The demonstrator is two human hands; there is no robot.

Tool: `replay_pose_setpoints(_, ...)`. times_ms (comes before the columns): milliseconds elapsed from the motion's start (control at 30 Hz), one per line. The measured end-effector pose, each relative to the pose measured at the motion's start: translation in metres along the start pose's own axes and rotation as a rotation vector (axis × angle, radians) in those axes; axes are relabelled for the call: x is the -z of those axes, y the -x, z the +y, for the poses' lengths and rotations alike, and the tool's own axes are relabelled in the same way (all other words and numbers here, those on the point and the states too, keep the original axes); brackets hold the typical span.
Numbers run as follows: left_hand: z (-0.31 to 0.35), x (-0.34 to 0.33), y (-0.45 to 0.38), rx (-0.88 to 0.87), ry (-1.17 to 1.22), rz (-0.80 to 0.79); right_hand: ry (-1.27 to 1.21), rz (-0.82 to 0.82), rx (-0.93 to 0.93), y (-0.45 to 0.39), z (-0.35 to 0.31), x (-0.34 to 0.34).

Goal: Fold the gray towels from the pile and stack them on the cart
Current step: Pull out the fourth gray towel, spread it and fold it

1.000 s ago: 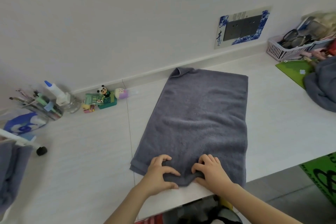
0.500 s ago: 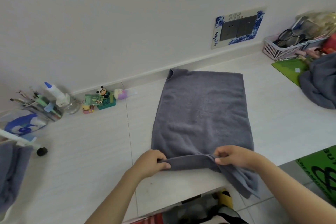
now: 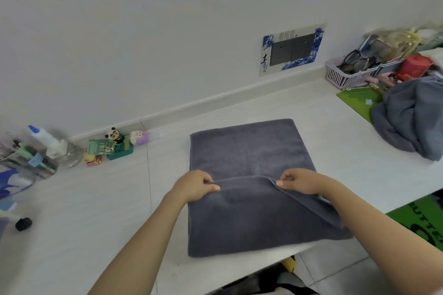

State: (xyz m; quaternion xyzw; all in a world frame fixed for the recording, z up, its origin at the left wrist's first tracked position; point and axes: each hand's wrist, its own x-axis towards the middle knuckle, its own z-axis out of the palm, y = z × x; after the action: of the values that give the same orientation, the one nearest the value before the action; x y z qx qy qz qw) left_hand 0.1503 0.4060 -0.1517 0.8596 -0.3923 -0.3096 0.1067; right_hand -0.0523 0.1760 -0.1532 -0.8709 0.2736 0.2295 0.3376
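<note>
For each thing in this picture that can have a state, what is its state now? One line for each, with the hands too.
gray towel: on the counter, partly folded, near edge lifted over the far part
left hand: pinches the lifted edge
right hand: pinches the same edge
towel pile: crumpled, unfolded, at the right
pink basket: upright, filled with glasses
blue-tipped bottle: tilted, cap on

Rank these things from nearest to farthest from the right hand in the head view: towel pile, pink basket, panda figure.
From the right hand:
1. towel pile, to the right.
2. pink basket, far right by the wall.
3. panda figure, far left by the wall.
</note>
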Motion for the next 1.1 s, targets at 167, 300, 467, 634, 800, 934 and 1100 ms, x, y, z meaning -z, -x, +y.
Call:
replay_pose_setpoints(167, -0.025, -0.024, -0.029, 0.260, 0.200, 0.068, 0.146, -0.043, -0.056, -0.033, 0.006, 0.005)
replay_pose_setpoints(300, -0.034, -0.051, -0.030, 0.285, 0.170, 0.184, 0.435, 0.069, -0.054, -0.051, 0.023, 0.001)
replay_pose_setpoints(467, -0.037, -0.055, -0.028, 0.247, 0.043, 0.307, 0.454, 0.221, 0.036, -0.056, 0.030, 0.001)
replay_pose_setpoints(634, -0.033, -0.051, -0.038, 0.193, -0.120, 0.323, 0.495, 0.274, 0.025, -0.069, 0.034, -0.003)
replay_pose_setpoints(800, -0.028, -0.048, -0.044, 0.179, -0.244, 0.287, 0.521, 0.310, 0.007, -0.072, 0.038, -0.008)
replay_pose_setpoints(934, -0.019, -0.053, -0.042, 0.192, -0.283, 0.358, 0.669, 0.495, 0.006, -0.068, 0.035, -0.019)
replay_pose_setpoints(1100, 0.014, -0.111, -0.036, -0.147, -0.287, 0.550, 0.461, 0.657, 0.270, -0.050, 0.018, -0.077)
